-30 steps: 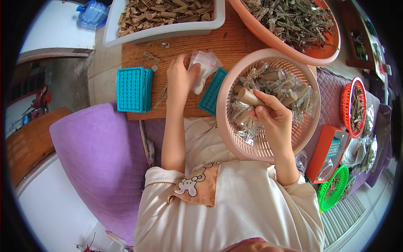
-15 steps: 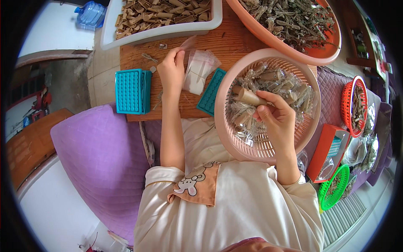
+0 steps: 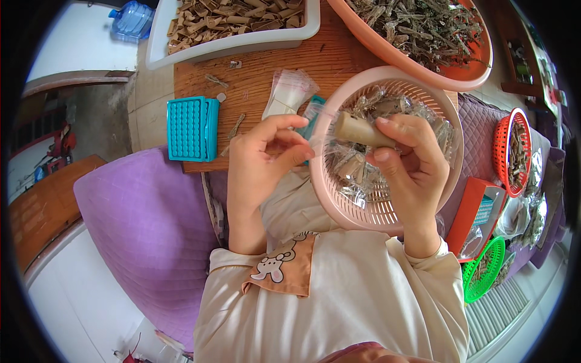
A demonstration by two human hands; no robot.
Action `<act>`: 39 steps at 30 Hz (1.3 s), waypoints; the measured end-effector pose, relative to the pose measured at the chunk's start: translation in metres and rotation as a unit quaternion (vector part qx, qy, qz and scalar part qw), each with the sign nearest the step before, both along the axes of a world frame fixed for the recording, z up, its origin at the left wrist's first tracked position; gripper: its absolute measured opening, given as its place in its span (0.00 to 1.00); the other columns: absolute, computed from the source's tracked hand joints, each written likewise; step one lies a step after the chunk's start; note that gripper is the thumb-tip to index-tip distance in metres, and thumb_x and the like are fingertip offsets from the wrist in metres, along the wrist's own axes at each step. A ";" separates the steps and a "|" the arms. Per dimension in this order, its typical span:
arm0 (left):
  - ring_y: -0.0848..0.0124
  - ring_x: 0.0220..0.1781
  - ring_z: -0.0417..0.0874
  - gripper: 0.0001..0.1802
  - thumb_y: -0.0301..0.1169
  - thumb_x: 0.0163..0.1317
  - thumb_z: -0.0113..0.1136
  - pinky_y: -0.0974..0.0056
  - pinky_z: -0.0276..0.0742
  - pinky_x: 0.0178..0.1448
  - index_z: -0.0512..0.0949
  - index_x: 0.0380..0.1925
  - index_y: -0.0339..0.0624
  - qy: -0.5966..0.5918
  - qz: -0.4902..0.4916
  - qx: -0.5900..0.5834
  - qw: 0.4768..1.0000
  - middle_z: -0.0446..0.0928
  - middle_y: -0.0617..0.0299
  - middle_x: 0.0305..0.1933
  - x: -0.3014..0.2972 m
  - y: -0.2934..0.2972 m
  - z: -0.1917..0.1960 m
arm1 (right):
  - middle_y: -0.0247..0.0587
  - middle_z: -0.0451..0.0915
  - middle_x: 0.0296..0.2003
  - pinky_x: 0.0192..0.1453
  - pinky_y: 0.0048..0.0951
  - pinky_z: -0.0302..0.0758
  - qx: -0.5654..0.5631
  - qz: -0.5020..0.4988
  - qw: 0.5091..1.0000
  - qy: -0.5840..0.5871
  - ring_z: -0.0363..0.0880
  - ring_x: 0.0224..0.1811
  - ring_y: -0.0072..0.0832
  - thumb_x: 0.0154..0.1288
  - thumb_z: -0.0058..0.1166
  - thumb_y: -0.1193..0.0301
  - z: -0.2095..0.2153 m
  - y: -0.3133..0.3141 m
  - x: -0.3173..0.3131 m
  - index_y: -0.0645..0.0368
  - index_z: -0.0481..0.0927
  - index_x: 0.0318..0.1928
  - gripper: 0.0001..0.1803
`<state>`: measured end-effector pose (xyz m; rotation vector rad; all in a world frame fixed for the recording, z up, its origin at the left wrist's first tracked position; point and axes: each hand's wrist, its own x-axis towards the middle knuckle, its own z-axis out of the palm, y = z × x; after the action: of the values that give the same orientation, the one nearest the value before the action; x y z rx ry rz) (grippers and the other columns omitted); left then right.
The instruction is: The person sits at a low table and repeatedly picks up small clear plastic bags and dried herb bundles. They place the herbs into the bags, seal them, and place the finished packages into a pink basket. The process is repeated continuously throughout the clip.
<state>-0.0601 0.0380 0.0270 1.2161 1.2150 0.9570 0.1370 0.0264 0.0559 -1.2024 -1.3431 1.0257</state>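
Observation:
My left hand (image 3: 263, 154) pinches a small clear plastic bag (image 3: 322, 128) between thumb and fingers, its edge turned toward the right. Lying between the fingers and thumb of my right hand (image 3: 417, 154) is a short tan cylinder, like a cut woody stem (image 3: 362, 131), with one end facing the bag. The two are close together; whether they touch, I cannot tell. Both hands are above the left part and middle of a pink slotted basket (image 3: 320, 166), which holds several clear-wrapped bundles (image 3: 354, 169). Behind my left hand, a stack of clear bags (image 3: 292, 91) lies on the wooden table (image 3: 254, 66).
A teal ridged tray (image 3: 192, 130) lies left on the table; another is partly hidden behind the bag. Farther back stand a white tub (image 3: 242, 45) of tan chips and an orange basin (image 3: 423, 75) of dried stems. Red (image 3: 502, 151) and green baskets (image 3: 491, 272) are at right.
My left hand has come back from the bag stack toward the right, bringing a clear bag. My right hand has raised the cylinder slightly closer, near the bag.

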 end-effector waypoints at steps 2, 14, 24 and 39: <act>0.76 0.31 0.81 0.18 0.22 0.45 0.65 0.72 0.76 0.34 0.75 0.39 0.35 0.022 -0.007 0.009 1.000 0.80 0.57 0.26 0.003 -0.002 0.002 | 0.37 0.74 0.34 0.31 0.15 0.72 -0.011 0.000 1.000 -0.007 0.74 0.33 0.18 0.48 0.59 0.83 -0.001 0.001 -0.002 0.64 0.77 0.41 0.16; 0.67 0.33 0.82 0.20 0.27 0.42 0.67 0.68 0.76 0.35 0.76 0.39 0.41 0.232 -0.042 0.149 0.960 0.79 0.55 0.31 0.019 -0.004 -0.001 | 0.38 0.76 0.28 0.29 0.20 0.72 -0.257 0.085 0.963 0.012 0.77 0.28 0.19 0.54 0.54 0.79 -0.016 0.008 0.006 0.68 0.75 0.37 0.09; 0.70 0.41 0.81 0.23 0.22 0.41 0.67 0.67 0.78 0.43 0.75 0.43 0.36 0.133 -0.128 0.054 0.981 0.80 0.55 0.38 0.018 -0.008 0.000 | 0.42 0.77 0.26 0.32 0.27 0.73 -0.156 0.187 0.966 -0.091 0.78 0.27 0.27 0.50 0.55 0.79 -0.021 0.011 0.016 0.65 0.78 0.36 0.10; 0.76 0.40 0.78 0.28 0.28 0.50 0.65 0.72 0.75 0.43 0.68 0.52 0.37 -0.192 -0.062 -0.084 0.976 0.77 0.59 0.38 0.029 -0.011 -0.008 | 0.39 0.76 0.36 0.37 0.30 0.74 0.119 0.027 0.969 -0.213 0.75 0.36 0.33 0.46 0.62 0.69 -0.029 0.000 0.001 0.59 0.80 0.36 0.14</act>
<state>-0.0312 0.0274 0.0192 0.9096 0.8827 0.9246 0.1379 0.0268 0.0264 -1.2490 -1.7846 0.6354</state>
